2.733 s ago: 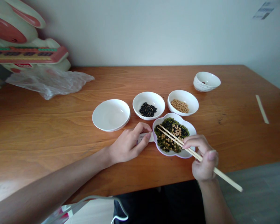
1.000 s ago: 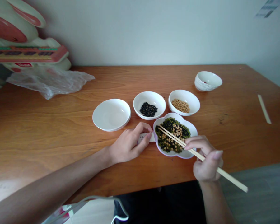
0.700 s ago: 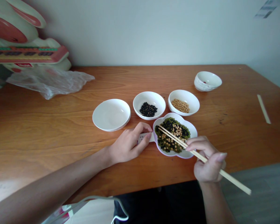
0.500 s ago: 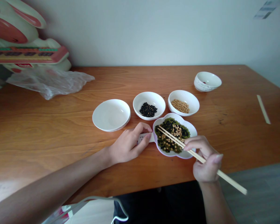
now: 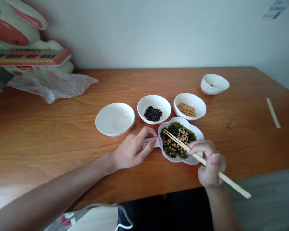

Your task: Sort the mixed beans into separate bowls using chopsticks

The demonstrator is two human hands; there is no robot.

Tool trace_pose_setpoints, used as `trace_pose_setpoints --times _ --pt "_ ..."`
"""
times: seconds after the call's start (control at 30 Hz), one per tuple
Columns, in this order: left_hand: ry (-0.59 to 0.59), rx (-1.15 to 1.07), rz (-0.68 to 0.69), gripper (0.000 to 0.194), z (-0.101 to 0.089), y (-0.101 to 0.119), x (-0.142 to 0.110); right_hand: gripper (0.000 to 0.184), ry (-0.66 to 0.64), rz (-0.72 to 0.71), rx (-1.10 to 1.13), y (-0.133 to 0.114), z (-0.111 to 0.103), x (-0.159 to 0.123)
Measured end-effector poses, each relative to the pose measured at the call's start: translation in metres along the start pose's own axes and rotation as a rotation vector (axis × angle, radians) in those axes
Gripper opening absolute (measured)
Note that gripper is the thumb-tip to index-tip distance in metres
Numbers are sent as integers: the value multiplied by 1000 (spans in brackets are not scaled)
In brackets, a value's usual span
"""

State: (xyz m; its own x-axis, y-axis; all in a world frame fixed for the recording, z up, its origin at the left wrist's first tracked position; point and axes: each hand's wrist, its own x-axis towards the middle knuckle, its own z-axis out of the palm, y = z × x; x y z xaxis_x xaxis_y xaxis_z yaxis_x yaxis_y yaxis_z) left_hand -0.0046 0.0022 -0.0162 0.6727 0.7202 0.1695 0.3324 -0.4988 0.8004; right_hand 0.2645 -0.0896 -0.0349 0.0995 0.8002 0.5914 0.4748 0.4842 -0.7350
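Right hand (image 5: 212, 166): thumb and fingers pinch a pair of wooden chopsticks (image 5: 199, 158), slanting from upper left to lower right, rear ends projecting past the hand. Tips close together, at the left part of the bean mix (image 5: 182, 131); whether a bean sits between them is too small to tell. Left hand (image 5: 132, 149): thumb and index finger pinch the short, labelled handle (image 5: 157, 142) of a scalloped dish (image 5: 198, 134), white with a lilac edge. Dish lies on the tabletop (image 5: 62, 125) between the hands and carries the mix: green, black and tan, tan pieces scattered on top.

Just beyond the dish: bowl of black beans (image 5: 153, 114) and, right of it, bowl of tan beans (image 5: 186, 109). Left of these, near the left hand, a plain white bowl (image 5: 115, 119).

Farther out: patterned bowl (image 5: 209, 88) at back right, something small and reddish inside; pale strip (image 5: 273, 113) near the right side; crumpled clear plastic bag (image 5: 60, 85) at back left, before a rabbit-shaped toy keyboard (image 5: 26, 59).
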Motion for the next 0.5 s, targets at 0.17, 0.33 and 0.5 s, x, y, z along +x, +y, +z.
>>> trace_pose_setpoints --times 0.17,0.33,0.5 --pt "-7 7 -19 18 0 0 0 55 -19 2 -16 -1 -1 0" --pt "-1 4 -11 18 0 0 0 63 -24 -1 -24 1 0 0" --pt "4 0 -3 18 0 0 0 59 -7 -2 -22 1 0 0"
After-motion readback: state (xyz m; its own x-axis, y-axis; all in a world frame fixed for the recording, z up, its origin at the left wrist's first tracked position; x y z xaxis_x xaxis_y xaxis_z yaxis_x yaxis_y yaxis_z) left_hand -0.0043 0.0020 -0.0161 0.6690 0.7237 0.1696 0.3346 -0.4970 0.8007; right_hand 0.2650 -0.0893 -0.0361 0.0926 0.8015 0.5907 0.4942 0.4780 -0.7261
